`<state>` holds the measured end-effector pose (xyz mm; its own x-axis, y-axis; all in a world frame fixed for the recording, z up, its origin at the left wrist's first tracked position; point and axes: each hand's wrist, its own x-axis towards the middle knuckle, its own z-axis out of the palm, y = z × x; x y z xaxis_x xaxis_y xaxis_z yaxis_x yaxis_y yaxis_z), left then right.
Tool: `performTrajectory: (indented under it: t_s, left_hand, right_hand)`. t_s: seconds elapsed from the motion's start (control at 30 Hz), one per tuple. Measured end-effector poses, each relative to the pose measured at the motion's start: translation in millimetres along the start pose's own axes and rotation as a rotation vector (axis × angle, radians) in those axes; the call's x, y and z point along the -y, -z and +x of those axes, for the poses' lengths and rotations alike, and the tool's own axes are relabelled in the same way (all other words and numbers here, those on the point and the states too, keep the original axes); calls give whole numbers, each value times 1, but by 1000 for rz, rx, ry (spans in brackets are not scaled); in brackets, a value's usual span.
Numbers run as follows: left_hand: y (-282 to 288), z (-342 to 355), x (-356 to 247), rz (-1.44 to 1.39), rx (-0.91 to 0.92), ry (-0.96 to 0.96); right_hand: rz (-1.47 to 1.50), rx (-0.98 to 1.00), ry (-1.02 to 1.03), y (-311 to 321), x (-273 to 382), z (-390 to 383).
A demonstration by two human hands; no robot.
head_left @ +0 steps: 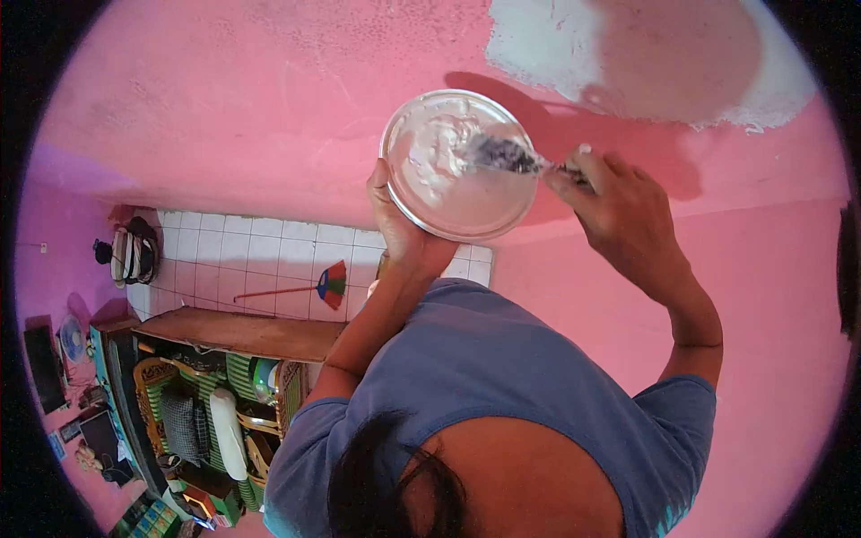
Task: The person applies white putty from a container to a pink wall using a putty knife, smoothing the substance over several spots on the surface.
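Note:
My left hand (404,224) grips a round, shallow white lid (484,220) by its rim, thumb at the left edge and palm beneath. Thick white paint (435,157) lies in smeared lumps across the lid. In my right hand (628,211) is a paintbrush (504,154) with dark bristles coated in white. Its tip touches the paint near the middle of the lid, while my fingers close round the handle at the lid's right side.
Close ahead stands a pink wall (269,108) with a white painted patch (574,54) at upper right. Below left, a broom (332,285) lies on white floor tiles (206,247). A brown wooden panel (251,332) and cushioned rattan seating (287,394) stand at lower left.

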<state>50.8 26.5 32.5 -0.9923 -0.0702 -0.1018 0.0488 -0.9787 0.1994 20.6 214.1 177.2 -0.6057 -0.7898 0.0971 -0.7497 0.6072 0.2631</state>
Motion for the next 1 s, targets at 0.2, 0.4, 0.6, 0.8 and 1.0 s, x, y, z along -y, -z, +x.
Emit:
performTrajectory:
  t_s: [0.2, 0.4, 0.6, 0.8, 1.0]
  left_hand:
    - [1, -2, 2, -26, -45, -32]
    - [3, 7, 4, -19, -62, -66]
    - [-3, 2, 1, -29, -60, -69]
    - [-3, 0, -1, -40, -53, -59]
    - [-12, 3, -6, -13, -90, -27]
  right_hand:
    - [-26, -49, -4, 6, -2, -13]
    - [21, -34, -2, -9, -7, -25]
    - [-11, -134, -56, -14, -9, -22]
    - [25, -100, -92, -10, -5, -23]
    - [23, -163, -105, -9, -14, -14]
